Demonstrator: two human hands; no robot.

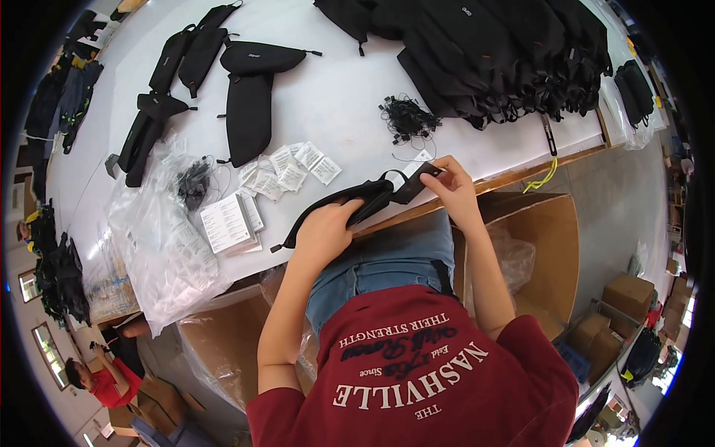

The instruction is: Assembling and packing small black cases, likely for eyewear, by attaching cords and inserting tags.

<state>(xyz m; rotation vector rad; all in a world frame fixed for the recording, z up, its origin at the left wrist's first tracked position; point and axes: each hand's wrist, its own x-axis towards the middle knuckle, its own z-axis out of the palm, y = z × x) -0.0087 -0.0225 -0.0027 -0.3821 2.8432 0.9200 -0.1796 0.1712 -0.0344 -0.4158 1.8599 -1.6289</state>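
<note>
A black zip pouch (319,205) lies at the table's front edge, just in front of me. My left hand (326,230) is closed on it, the fingers over its upper side. At the pouch's right end hangs a black hang tag (414,183), pinched between the thumb and fingers of my right hand (453,191). A white tag (406,170) shows beside the black one, with a thin string looping above. Left of the pouch sit a stack of white printed cards (226,223) and several small white labels (281,173).
Black pouches (249,112) lie at the back left, and a big heap of them (506,59) fills the back right. A tangle of black tag strings (408,119) rests mid-table. Clear plastic bags (164,238) droop over the left edge. An open cardboard box (547,238) stands below the edge.
</note>
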